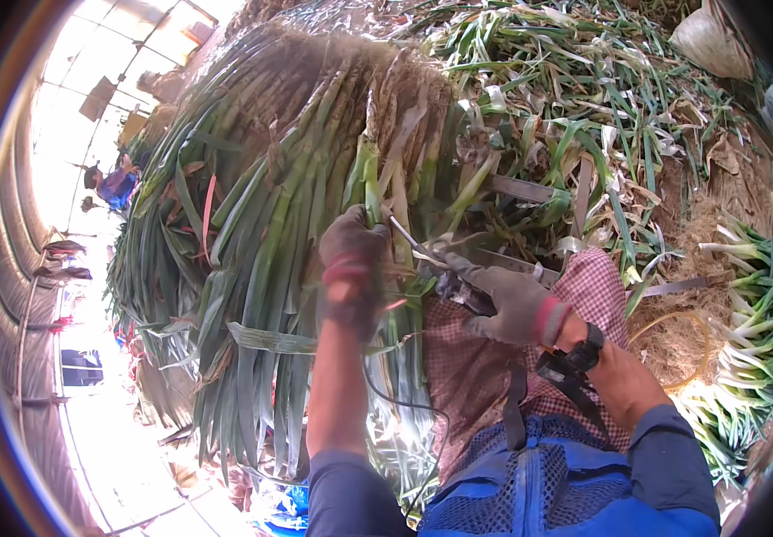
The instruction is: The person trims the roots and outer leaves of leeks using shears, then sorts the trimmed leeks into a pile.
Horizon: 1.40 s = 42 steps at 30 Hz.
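Note:
My left hand [354, 243], in a dark work glove with a red cuff, grips a leafy green onion stalk [371, 176] at the front of a big heap of long green onions [252, 201]. My right hand [517, 299], gloved the same way, holds a black hand tool [463, 292] with a thin pale metal tip [403, 229]. This tip points at the stalks just right of my left hand. The tool's exact kind cannot be told. Dried outer skins and brown roots show at the heap's upper end.
Trimmed leaves and peelings [561, 87] are piled at the upper right. Cleaned green onions [749, 335] lie in a curved row at the far right, near a yellow hose [702, 329]. A black cable [420, 406] hangs below my left arm. Another person [118, 184] is at far left.

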Tool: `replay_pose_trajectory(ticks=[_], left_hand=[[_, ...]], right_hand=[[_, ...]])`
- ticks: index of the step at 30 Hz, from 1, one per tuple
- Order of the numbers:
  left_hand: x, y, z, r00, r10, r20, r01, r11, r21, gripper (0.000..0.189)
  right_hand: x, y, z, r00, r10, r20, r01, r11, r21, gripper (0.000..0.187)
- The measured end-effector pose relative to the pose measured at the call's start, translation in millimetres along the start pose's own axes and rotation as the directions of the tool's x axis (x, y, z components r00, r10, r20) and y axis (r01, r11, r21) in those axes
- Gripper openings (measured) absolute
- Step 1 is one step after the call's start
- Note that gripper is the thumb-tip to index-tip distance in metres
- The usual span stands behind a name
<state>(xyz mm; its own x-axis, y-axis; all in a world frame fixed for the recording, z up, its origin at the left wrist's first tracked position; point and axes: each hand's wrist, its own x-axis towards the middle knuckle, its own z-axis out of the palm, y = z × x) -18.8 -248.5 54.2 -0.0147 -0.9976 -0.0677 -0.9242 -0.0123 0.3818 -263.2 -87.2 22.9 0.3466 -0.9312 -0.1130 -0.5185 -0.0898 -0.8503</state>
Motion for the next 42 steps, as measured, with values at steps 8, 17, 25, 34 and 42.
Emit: replay_pose_trajectory(ticks=[8,17,25,34,42], left_hand=[[2,-17,15,0.998,0.063,-0.020,-0.065,0.985,-0.158,0.050],[-16,-14,24,0.994,0.005,0.107,0.059,0.810,-0.584,0.054],[-39,6,20,0.975,-0.008,0.221,0.169,0.672,-0.721,0.056],[-87,2,26,0.990,0.102,0.094,-0.033,0.830,-0.557,0.055],[-162,15,56,0.925,0.379,-0.005,-0.379,0.924,-0.047,0.031]], right_hand=[[69,-3,-19,0.981,-0.003,-0.195,0.010,0.999,0.034,0.092],[172,-14,-75,0.965,0.182,-0.187,-0.197,0.978,-0.063,0.085],[179,-5,-78,0.960,0.206,-0.192,-0.227,0.969,-0.095,0.079],[60,9,-34,0.976,0.052,-0.211,-0.037,0.996,0.076,0.092],[-26,10,-16,0.988,0.051,-0.143,-0.068,0.991,-0.116,0.094]])
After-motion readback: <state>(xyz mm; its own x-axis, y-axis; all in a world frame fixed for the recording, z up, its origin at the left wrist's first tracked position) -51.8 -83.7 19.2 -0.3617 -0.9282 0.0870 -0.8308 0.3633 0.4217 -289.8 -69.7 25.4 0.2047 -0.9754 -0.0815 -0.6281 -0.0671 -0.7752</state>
